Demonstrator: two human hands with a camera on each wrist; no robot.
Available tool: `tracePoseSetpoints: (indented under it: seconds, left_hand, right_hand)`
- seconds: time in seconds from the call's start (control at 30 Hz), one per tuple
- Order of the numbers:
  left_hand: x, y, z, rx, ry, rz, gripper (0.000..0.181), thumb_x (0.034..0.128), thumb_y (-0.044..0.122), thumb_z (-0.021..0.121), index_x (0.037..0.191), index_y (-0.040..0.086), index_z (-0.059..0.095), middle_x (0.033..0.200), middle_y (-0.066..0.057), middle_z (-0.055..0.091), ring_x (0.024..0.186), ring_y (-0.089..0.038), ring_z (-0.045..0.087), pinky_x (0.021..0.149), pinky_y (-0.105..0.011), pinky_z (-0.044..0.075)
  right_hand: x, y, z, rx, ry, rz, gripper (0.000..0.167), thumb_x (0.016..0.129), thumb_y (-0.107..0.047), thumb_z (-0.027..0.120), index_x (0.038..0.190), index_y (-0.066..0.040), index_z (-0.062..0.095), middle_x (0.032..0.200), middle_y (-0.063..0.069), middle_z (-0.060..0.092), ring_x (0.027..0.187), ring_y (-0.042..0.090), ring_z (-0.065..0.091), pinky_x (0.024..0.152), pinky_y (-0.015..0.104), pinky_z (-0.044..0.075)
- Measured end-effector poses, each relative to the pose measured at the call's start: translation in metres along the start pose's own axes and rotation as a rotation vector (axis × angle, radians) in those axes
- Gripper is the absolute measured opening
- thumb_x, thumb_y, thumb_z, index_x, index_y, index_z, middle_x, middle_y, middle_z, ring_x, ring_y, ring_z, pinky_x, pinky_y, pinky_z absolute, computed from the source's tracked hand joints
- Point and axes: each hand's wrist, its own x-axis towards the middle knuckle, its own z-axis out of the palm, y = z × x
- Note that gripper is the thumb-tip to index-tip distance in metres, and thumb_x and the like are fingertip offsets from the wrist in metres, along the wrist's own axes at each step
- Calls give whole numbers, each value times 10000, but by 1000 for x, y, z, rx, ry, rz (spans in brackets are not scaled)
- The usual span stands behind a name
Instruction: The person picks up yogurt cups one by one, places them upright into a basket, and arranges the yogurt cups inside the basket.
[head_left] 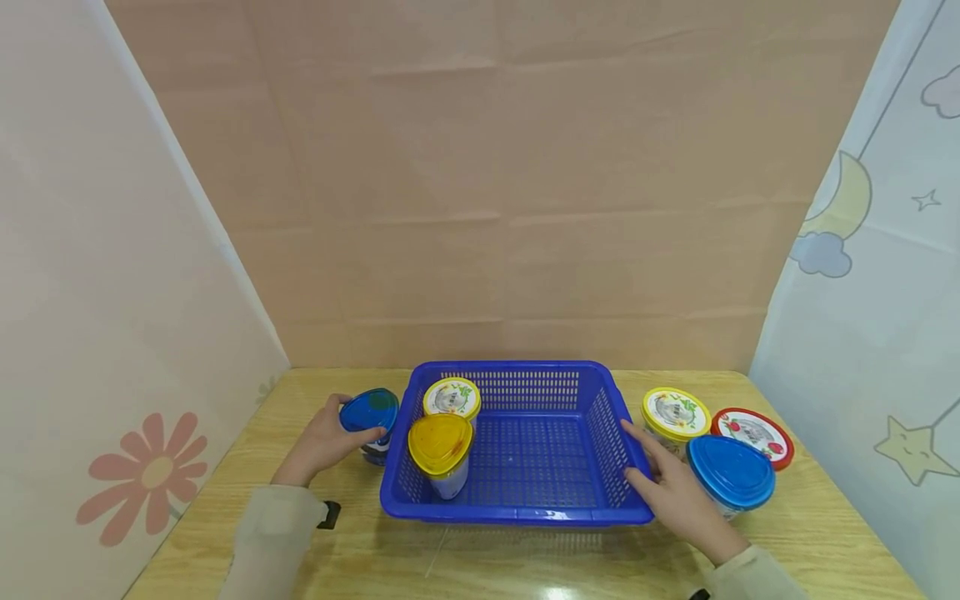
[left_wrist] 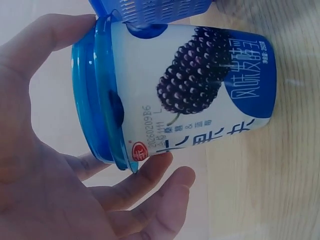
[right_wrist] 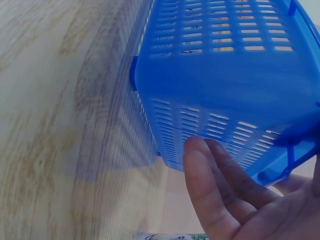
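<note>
Left hand [head_left: 321, 437] grasps the berry-print cup [head_left: 372, 408] near its blue lid, thumb on one side, fingers round the other. Cup is just left of the basket [head_left: 517, 514]. Holding it high presumably gives a firm purchase under the lid's lip; whether its base touches the bench [head_left: 375, 558] cannot be told.

Right hand [head_left: 678, 492] grasps the basket's right rim, thumb and index finger over the top, other fingers down the outer wall. Likely purpose: to steady the basket.

Inside, against the left wall: a white-topped tub [head_left: 452, 396] at the far end, a yellow-lidded cup [head_left: 442, 446] nearer and leaning. The wall probably props the latter. Right of the basket, grouped close together: yellow-rimmed tub [head_left: 677, 414], red-rimmed tub [head_left: 752, 437], blue-lidded cup [head_left: 731, 472], perhaps set there to be within the right hand's reach.

View comparison: head view alone gives the basket's contents and the right-hand group's layout. Left wrist view adds the dark berry picture, stamped date code and lettering, and fingers hidden from above. Right wrist view adds the slotted outer wall with fingers against it; colours show through the slots, source unclear.
</note>
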Motion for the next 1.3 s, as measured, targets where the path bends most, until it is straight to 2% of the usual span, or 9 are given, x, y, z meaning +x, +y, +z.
tracePoseSetpoints:
  seconds: [0.53, 0.77, 0.97, 1.3]
  left_hand:
    - [-2, 4, 1, -34, 0, -13, 982, 811, 495, 790, 1447, -65, 295, 1372, -366, 477, 1181, -460, 546, 946, -582, 487]
    - [-1, 4, 2, -48, -5, -10, 1002, 828, 482, 777, 1477, -56, 236, 1391, -376, 451, 1211, -491, 520, 972, -621, 465]
    - [-2, 6, 3, -36, 10, -5, 1028, 801, 548, 783, 1460, -62, 281, 1361, -362, 483, 1175, -466, 544, 949, -610, 482]
    - [0, 4, 4, -34, 18, -5, 1018, 799, 543, 785, 1452, -60, 289, 1345, -360, 493, 1166, -464, 551, 946, -602, 492]
  right_hand:
    - [-1, 1, 0, 39, 4, 4, 645, 999, -176, 578, 1578, -209, 296, 1420, 350, 476, 1107, 370, 656, 795, 475, 595]
    - [-1, 1, 0, 35, 3, 2, 647, 1001, -183, 578, 1580, -217, 291, 1446, 340, 456, 1139, 388, 641, 800, 472, 594]
    - [-2, 0, 1, 30, 8, 4, 647, 1002, -180, 575, 1581, -214, 288, 1436, 345, 463, 1128, 388, 645, 794, 474, 595]
    - [-2, 1, 0, 42, 1, 5, 651, 1000, -176, 579, 1581, -213, 290, 1444, 344, 455, 1115, 374, 653, 789, 465, 597]
